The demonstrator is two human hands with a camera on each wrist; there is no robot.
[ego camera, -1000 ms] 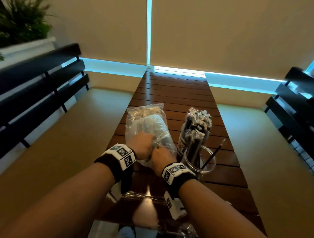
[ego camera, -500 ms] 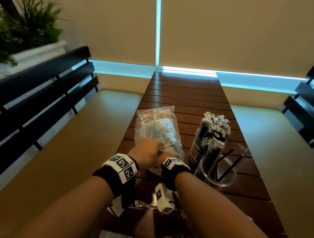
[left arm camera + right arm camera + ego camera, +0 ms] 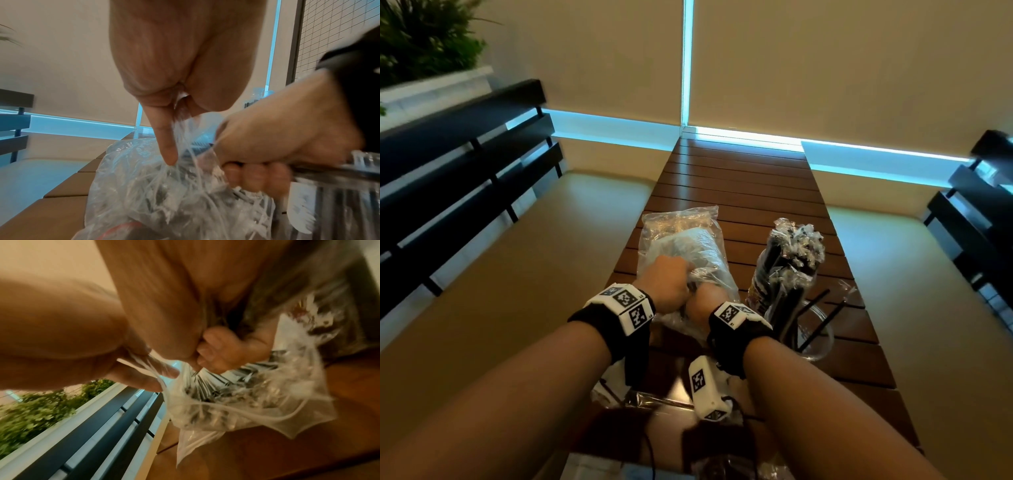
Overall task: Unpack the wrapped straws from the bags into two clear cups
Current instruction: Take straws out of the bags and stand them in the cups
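Plastic bag (image 3: 683, 253) is lying on the worktop (image 3: 739, 178); you are pinching its film with the left hand (image 3: 666, 282) and clenching the right hand (image 3: 703, 303) on its mouth. Step: opening. Next, be extracting straws toward the cup (image 3: 816, 337).

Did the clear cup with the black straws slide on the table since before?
No. The clear cup sits just as near the right edge of the table as before; only the camera shifted.

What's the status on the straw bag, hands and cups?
Left hand and right hand both grip the bag, pulling its plastic. Cup beside it, holds straws. Nothing blocking.
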